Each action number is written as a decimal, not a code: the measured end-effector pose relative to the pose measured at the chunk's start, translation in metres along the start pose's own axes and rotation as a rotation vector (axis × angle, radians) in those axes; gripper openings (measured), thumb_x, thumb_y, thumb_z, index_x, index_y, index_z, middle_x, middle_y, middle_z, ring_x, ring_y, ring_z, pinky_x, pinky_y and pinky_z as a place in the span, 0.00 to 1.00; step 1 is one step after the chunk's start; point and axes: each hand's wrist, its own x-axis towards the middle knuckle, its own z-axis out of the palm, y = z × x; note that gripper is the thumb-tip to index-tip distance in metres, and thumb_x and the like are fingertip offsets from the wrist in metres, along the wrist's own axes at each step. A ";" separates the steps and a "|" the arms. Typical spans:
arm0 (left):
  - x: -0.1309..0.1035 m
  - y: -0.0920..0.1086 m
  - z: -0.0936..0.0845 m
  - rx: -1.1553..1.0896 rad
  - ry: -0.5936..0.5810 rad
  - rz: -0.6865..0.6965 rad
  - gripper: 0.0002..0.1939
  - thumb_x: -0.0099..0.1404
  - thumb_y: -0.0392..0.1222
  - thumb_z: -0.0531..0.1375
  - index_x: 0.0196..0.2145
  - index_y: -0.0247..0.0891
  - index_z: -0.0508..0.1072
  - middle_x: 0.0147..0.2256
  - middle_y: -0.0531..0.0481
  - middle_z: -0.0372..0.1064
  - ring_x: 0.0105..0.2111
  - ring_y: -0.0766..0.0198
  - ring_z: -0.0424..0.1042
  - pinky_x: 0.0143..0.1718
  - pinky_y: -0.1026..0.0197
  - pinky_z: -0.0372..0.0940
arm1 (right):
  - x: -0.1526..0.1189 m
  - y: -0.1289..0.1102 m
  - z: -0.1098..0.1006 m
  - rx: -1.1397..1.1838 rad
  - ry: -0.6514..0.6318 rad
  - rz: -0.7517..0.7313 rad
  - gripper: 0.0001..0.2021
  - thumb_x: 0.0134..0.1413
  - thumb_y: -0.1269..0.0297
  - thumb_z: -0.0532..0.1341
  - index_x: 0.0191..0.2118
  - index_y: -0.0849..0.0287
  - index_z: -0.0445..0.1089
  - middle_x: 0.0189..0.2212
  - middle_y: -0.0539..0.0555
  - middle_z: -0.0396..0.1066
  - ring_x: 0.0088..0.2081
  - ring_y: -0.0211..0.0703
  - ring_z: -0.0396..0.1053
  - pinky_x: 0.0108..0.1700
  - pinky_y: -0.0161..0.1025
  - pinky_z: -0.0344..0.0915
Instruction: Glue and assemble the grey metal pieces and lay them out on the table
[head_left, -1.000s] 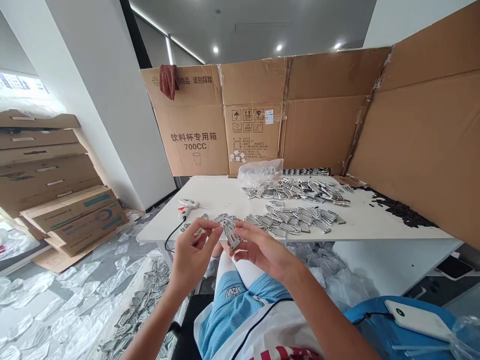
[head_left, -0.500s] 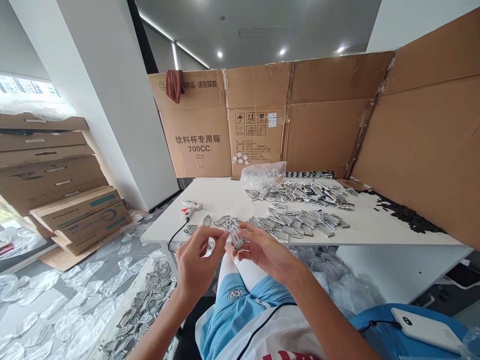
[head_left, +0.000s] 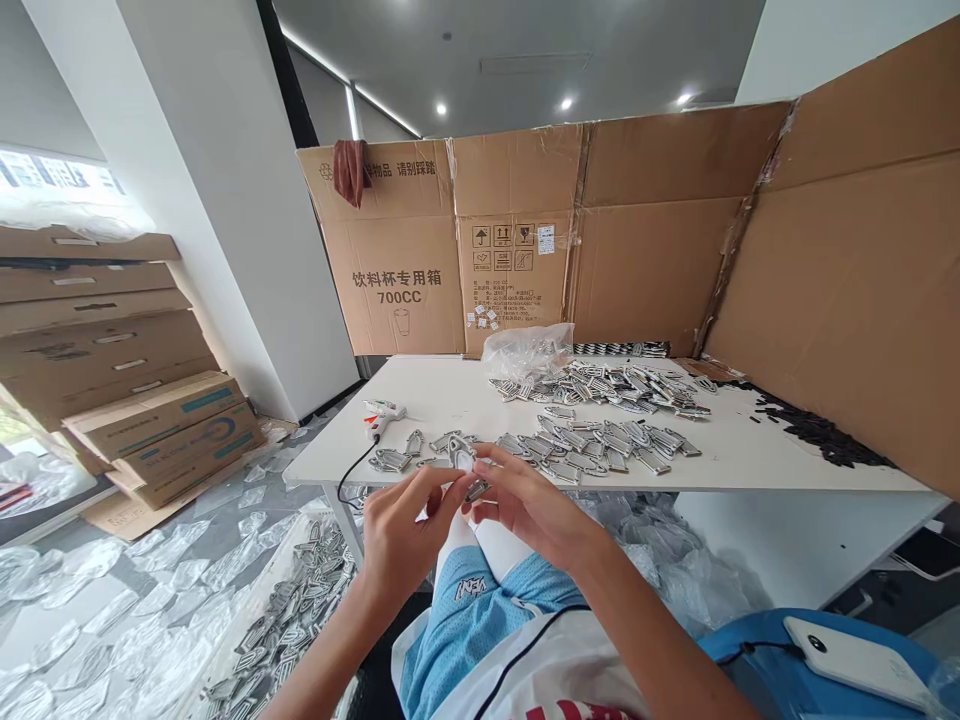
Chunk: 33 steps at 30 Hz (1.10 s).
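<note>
Just past the table's near edge, both my hands meet around a small silver metal piece with a looped top (head_left: pixel 460 454), shaped like a carabiner or clip. My left hand (head_left: pixel 412 515) pinches it between thumb and forefinger. From the other side, the fingers of my right hand (head_left: pixel 529 505) grip it, hiding part of its lower body. Similar silver pieces (head_left: pixel 600 440) lie heaped on the white table (head_left: pixel 442 375) beyond my right hand, and a few loose ones (head_left: pixel 391 460) lie beyond my left.
A white glue gun (head_left: pixel 382 418) with a black cord lies on the table's left. Behind stand cardboard panels (head_left: pixel 517 170) and a clear plastic bag (head_left: pixel 525 350). Black strips (head_left: pixel 814 430) lie at right. More metal pieces (head_left: pixel 292 610) fill a container at lower left.
My left hand has moved slightly right, closer to my right hand, and its fingers now cover the middle of the metal piece. The right hand has barely moved.
</note>
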 end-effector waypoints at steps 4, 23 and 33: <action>0.002 -0.001 -0.002 -0.042 -0.046 -0.095 0.04 0.72 0.37 0.67 0.36 0.39 0.81 0.21 0.60 0.66 0.19 0.72 0.57 0.25 0.67 0.57 | 0.000 0.000 0.000 -0.008 -0.013 -0.004 0.18 0.60 0.56 0.74 0.51 0.53 0.72 0.39 0.51 0.76 0.36 0.41 0.75 0.42 0.40 0.66; 0.013 -0.011 -0.007 -0.312 -0.285 -0.646 0.18 0.67 0.56 0.68 0.42 0.42 0.71 0.20 0.63 0.47 0.22 0.68 0.48 0.25 0.64 0.46 | -0.001 -0.002 -0.004 -0.131 0.001 -0.020 0.16 0.56 0.54 0.76 0.46 0.54 0.77 0.41 0.53 0.76 0.37 0.43 0.74 0.40 0.42 0.67; 0.015 -0.021 0.000 -0.432 -0.350 -0.891 0.27 0.65 0.63 0.67 0.25 0.40 0.62 0.21 0.59 0.47 0.23 0.69 0.44 0.24 0.63 0.40 | 0.005 0.006 -0.004 -0.764 0.213 -0.432 0.07 0.66 0.55 0.67 0.42 0.50 0.71 0.37 0.51 0.74 0.38 0.47 0.74 0.44 0.46 0.68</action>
